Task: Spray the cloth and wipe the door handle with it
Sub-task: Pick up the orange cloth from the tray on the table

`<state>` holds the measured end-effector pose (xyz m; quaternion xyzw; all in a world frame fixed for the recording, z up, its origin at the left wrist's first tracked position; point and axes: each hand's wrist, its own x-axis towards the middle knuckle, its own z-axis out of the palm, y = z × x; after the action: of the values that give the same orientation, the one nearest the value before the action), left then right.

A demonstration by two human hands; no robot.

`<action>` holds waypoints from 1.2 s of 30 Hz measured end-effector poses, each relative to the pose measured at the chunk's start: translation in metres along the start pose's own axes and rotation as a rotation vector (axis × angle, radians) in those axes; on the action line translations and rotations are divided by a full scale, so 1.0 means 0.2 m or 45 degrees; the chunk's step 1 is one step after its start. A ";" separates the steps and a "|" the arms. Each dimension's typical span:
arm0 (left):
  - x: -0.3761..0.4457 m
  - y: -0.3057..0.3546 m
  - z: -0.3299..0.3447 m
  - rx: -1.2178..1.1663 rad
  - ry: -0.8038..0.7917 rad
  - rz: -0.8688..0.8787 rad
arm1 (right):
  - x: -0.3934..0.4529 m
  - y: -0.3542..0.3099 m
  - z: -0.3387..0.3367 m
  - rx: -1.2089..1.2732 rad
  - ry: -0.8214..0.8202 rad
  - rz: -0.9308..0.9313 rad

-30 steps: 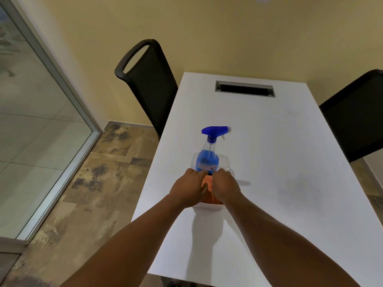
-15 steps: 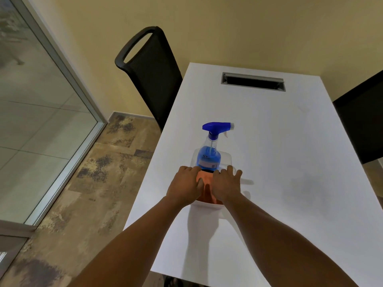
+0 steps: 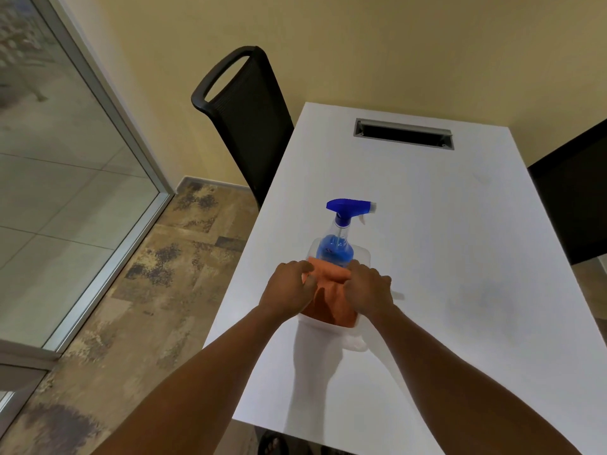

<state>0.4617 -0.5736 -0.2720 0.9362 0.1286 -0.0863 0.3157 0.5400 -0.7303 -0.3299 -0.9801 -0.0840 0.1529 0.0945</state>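
An orange cloth [image 3: 328,290] lies bunched in a clear plastic container [image 3: 356,341] on the white table [image 3: 460,257]. Behind it in the same container stands a spray bottle [image 3: 338,238] with blue liquid and a blue trigger head pointing right. My left hand [image 3: 289,290] grips the cloth's left side and my right hand [image 3: 369,289] grips its right side, pulling its top edge up in front of the bottle. No door handle is in view.
A black chair [image 3: 246,116] stands at the table's left edge and another black chair [image 3: 578,195] at its right. A grey cable slot [image 3: 404,133] is set in the table's far end. A glass door with a metal frame [image 3: 108,103] fills the left.
Both hands have closed on the cloth and lifted it, so more orange shows between them. The camera has shifted slightly.
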 end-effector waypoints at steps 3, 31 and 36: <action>0.00 -0.03 0.03 -0.105 -0.036 -0.035 | 0.02 0.04 -0.03 0.323 0.051 0.016; -0.19 -0.01 -0.09 -1.795 -0.318 -0.380 | -0.70 0.03 -0.16 1.320 0.566 -0.393; -0.26 0.01 -0.08 -1.284 -0.250 -0.017 | -0.62 0.02 -0.27 2.251 -0.153 0.534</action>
<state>0.4145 -0.5745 -0.2461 0.6540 0.1301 -0.1030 0.7381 0.4410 -0.7676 -0.2458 -0.5360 0.2392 0.2266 0.7773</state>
